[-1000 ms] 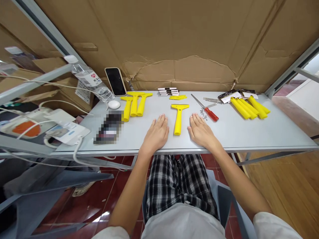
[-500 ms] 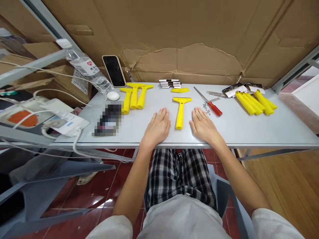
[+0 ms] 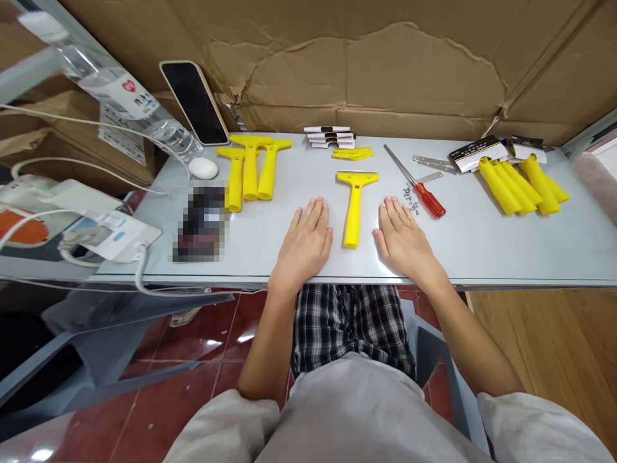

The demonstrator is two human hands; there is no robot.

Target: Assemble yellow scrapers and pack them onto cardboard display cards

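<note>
Between my two hands lies a yellow scraper (image 3: 354,209), its wide head pointing away from me and a thin metal edge along the top. My left hand (image 3: 304,241) rests palm down on the grey table (image 3: 255,251), holding nothing, to the left of the scraper. On the other side my right hand (image 3: 405,239) also lies flat, fingers stretched out, near a screwdriver (image 3: 429,199) with a red handle. Beyond the scraper sit small yellow plastic strips (image 3: 353,154) and a stack of folded black-and-white cards (image 3: 330,137).
Several yellow scrapers (image 3: 250,170) lie at the left, near a phone (image 3: 195,103), a water bottle (image 3: 130,93) and a white oval object (image 3: 203,168). Metal blades (image 3: 434,163) and carded yellow handles (image 3: 506,186) lie right. A power strip with cables (image 3: 110,235) sits left; cardboard (image 3: 376,71) stands behind.
The view has tilted down and come closer to the table. Both hands stay flat in place, and the objects on the table have not moved.
</note>
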